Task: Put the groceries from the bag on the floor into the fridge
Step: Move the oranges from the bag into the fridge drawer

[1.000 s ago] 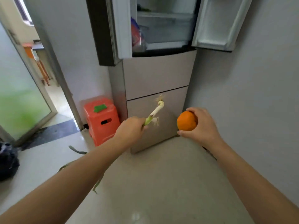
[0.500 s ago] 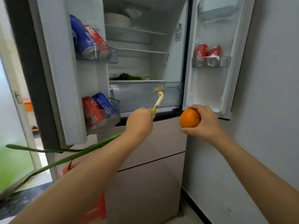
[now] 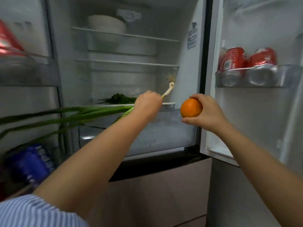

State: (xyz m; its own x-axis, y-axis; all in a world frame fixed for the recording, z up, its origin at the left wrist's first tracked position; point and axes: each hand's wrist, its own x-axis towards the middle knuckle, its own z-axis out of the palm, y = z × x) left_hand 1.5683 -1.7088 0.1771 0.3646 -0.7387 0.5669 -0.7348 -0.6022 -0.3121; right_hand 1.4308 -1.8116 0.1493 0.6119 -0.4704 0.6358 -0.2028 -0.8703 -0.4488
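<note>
Both bare arms are reaching forward; the left hand (image 3: pixel 148 104) is gripping in a fist, the right hand (image 3: pixel 207 112) is cupping.

Spring onion and orange held up at the open fridge

The spring onion (image 3: pixel 168 90) is gripped near its white root end, which points up and right with frayed roots at the tip; its long green leaves trail out left, roughly level. The orange (image 3: pixel 190 108), round and bright, is held just beside it to the right. The fridge (image 3: pixel 124 66) stands open, white shelves inside, leafy greens on the lowest one.
</note>
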